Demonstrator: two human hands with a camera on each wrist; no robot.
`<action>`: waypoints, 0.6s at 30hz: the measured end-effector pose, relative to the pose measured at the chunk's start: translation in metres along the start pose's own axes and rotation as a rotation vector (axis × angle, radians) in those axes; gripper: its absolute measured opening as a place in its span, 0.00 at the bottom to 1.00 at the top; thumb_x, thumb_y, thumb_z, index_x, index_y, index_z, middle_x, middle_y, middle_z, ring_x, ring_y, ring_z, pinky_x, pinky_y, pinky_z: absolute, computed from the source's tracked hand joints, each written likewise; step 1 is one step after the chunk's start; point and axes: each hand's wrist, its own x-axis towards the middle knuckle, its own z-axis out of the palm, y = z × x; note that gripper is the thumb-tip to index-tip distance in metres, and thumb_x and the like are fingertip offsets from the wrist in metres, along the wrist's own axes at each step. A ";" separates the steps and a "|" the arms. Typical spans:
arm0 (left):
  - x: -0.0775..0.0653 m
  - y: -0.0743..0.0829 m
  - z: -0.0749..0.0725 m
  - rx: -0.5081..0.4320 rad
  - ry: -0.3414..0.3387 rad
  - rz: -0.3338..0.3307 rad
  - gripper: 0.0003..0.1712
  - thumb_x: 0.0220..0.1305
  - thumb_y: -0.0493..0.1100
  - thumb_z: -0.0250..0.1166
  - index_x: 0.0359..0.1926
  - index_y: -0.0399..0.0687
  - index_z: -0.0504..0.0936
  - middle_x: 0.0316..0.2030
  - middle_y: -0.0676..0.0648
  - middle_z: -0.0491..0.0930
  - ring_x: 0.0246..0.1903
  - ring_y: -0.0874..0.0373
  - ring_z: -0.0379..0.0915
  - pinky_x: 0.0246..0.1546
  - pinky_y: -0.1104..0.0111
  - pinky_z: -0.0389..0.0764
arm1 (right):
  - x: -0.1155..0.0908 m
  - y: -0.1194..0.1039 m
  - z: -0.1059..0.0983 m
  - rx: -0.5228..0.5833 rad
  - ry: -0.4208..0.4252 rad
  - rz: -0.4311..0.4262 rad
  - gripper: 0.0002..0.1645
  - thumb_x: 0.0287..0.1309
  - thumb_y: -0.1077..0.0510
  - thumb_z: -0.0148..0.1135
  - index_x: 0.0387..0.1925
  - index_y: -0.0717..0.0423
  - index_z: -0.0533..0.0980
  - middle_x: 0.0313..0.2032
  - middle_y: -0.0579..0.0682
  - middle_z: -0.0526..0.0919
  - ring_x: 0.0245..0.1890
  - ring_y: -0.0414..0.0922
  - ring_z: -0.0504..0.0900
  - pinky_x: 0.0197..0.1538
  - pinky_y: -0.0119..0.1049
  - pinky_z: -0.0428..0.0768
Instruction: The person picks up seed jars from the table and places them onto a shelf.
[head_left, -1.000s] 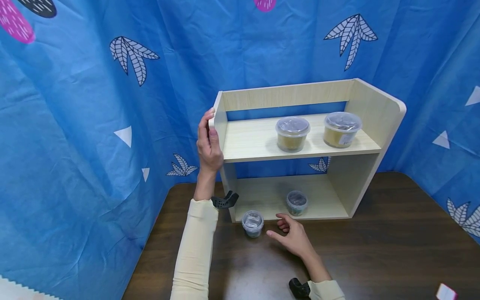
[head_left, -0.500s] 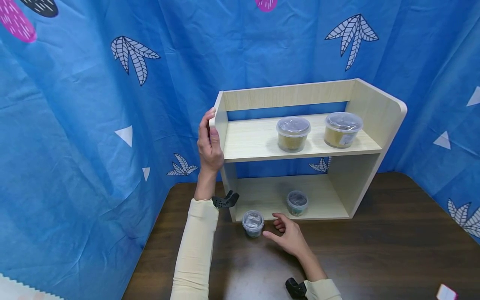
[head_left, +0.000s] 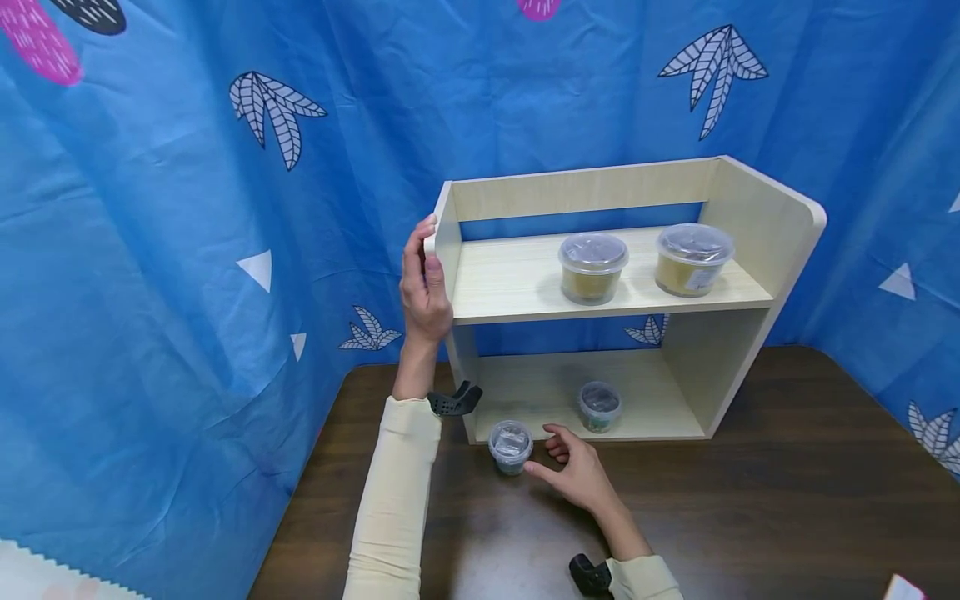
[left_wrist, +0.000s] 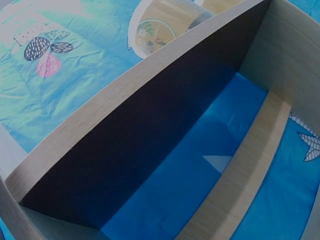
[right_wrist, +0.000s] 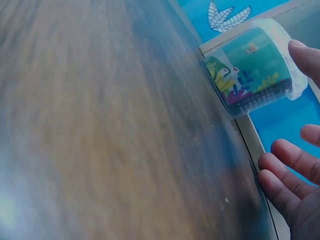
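My left hand grips the upper left side panel of a pale wooden two-tier shelf; the wrist view looks into the shelf but leaves that hand out. On the dark table, at the shelf's front left corner, stands a small clear lidded tub. Just right of it my right hand is held with thumb and fingers spread apart, nothing between them. Up close in the right wrist view the tub shows a colourful printed side, and the thumb appears beside its lid; whether they touch I cannot tell.
Another small lidded tub stands on the lower tier. Two larger tubs with yellow contents, one in the middle and one at right, sit on the upper tier. A blue patterned curtain hangs behind the table.
My right hand has moved slightly left, closer to the small tub on the table. The left hand keeps its hold on the shelf, and the head view has shifted a little.
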 end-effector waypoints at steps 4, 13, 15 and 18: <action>0.000 0.000 -0.001 -0.002 -0.009 0.000 0.19 0.77 0.34 0.44 0.57 0.17 0.62 0.59 0.20 0.65 0.59 0.27 0.64 0.63 0.58 0.68 | 0.000 -0.002 0.002 0.007 -0.006 -0.004 0.43 0.43 0.47 0.81 0.59 0.62 0.75 0.40 0.53 0.82 0.39 0.46 0.81 0.45 0.44 0.80; 0.000 -0.001 0.001 -0.008 -0.012 0.000 0.19 0.76 0.33 0.43 0.56 0.17 0.62 0.59 0.20 0.64 0.59 0.27 0.63 0.64 0.57 0.67 | 0.003 -0.002 0.007 0.017 -0.018 -0.028 0.43 0.42 0.48 0.81 0.59 0.62 0.75 0.39 0.50 0.83 0.38 0.45 0.81 0.45 0.43 0.81; 0.000 -0.001 0.001 -0.003 -0.011 0.002 0.19 0.76 0.33 0.43 0.56 0.16 0.62 0.59 0.20 0.65 0.59 0.27 0.63 0.64 0.58 0.67 | 0.004 -0.002 0.008 0.019 -0.021 -0.035 0.43 0.42 0.48 0.81 0.58 0.62 0.75 0.39 0.49 0.83 0.38 0.45 0.81 0.45 0.43 0.81; 0.000 -0.002 0.001 -0.002 -0.008 0.004 0.20 0.77 0.35 0.43 0.56 0.16 0.62 0.59 0.20 0.65 0.59 0.27 0.63 0.64 0.58 0.67 | 0.005 -0.003 0.010 0.021 -0.025 -0.048 0.43 0.41 0.48 0.82 0.58 0.61 0.75 0.38 0.48 0.82 0.38 0.45 0.81 0.45 0.42 0.81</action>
